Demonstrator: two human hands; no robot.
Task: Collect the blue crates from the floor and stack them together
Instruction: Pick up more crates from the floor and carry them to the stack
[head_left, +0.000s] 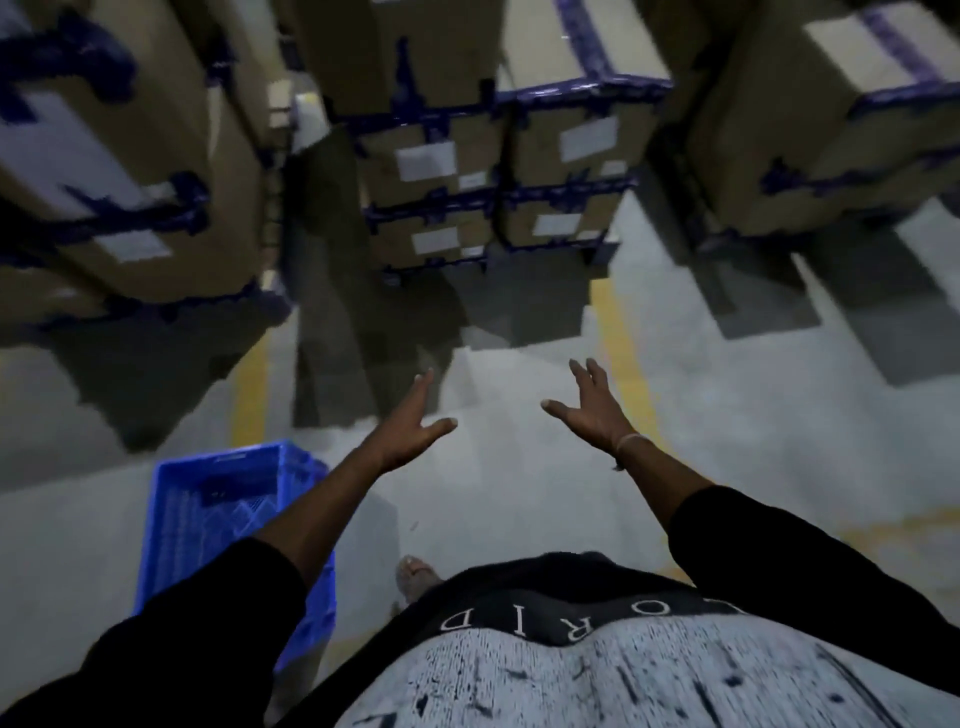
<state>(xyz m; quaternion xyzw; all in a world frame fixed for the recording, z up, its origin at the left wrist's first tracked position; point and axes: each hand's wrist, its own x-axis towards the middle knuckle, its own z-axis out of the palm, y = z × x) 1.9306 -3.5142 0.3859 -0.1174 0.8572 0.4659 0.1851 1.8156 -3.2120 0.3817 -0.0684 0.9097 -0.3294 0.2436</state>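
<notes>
Reaching forward, left hand and right hand spread, holding nothing; blue crate floor-left

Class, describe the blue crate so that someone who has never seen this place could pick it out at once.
Start at the stacked cardboard boxes ahead and come down the grey floor toward the person. The blue crate stands there, under the left forearm. It is the only bright blue, open, lattice-walled plastic thing; everything else nearby is brown cardboard.

Crate on floor, left — stacked boxes ahead (beyond hands).
</notes>
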